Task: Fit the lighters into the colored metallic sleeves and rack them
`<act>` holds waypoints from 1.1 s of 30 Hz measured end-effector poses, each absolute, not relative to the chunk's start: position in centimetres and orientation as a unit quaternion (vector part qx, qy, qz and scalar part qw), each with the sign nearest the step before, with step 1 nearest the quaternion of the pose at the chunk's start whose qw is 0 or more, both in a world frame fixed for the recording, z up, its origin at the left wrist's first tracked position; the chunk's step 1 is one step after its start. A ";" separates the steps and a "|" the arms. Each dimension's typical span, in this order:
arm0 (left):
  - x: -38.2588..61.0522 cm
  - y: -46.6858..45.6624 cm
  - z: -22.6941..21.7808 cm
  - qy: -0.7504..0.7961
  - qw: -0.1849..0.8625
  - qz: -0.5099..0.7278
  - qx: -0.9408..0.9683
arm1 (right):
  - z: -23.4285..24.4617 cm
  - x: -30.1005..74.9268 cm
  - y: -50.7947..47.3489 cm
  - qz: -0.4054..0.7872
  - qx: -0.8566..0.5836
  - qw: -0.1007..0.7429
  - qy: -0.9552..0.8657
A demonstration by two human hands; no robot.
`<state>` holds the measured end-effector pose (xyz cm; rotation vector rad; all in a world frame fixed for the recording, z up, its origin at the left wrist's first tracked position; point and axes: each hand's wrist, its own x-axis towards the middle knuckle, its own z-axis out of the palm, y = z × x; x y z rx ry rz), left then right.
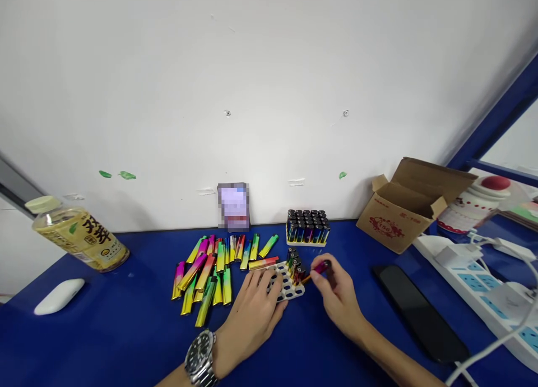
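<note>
My left hand (258, 300) lies over the left part of a white tray with holes (288, 289), its fingers bent over the tray and its thumb at the near edge. A few lighters with black tops (295, 262) stand upright along the tray's right side. My right hand (338, 300) pinches a purple and gold lighter (321, 267), tilted just right of the tray. Left of the tray lies a loose pile of shiny coloured lighters (205, 272). One red and yellow lighter (264, 262) lies close behind my left fingers.
Behind stands a block of upright lighters (308, 228). An open cardboard box (403, 207), a white jar (471, 204), a black phone (420, 311) and a power strip (483, 297) are on the right. A drink bottle (82, 235) and white case (59, 296) stand left; a blurred-out device (233, 207) leans on the wall.
</note>
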<state>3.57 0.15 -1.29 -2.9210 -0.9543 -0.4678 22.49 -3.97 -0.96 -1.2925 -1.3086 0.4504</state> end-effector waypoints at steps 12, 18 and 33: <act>3.5 -0.2 -2.2 -0.303 0.016 -0.227 -0.925 | -1.4 20.5 -3.4 0.078 -0.662 0.446 -0.598; 3.5 -0.2 -2.2 -0.306 0.013 -0.231 -0.924 | -0.2 21.0 -3.5 0.021 -0.592 0.572 -0.568; 3.3 -0.3 -2.2 -0.302 0.000 -0.237 -0.923 | -1.5 19.9 -2.7 0.116 -0.673 0.468 -0.561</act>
